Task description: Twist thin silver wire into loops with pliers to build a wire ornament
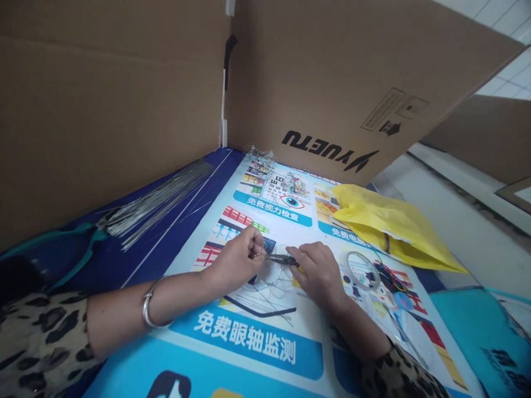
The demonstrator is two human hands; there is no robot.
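Note:
In the middle of the poster, my right hand (317,275) is closed around a pair of pliers (282,258), whose jaws point left. My left hand (240,251) is pinched at the tips of those jaws on what looks like a thin wire; most of it is hidden by the fingers. Several fine wire pieces (271,296) lie loosely below and between both hands. To the left, a bundle of straight silvery wires (166,196) rests on the blue cloth, with a teal-handled tool (89,254) touching its near end.
Cardboard walls (332,72) rise at the back and left. A yellow bag (381,221) lies on the right, near a roll of clear tape (347,271) and coloured cords (390,276). Tangled wire (261,155) sits at the poster's far edge. A teal pouch (481,331) is lower right.

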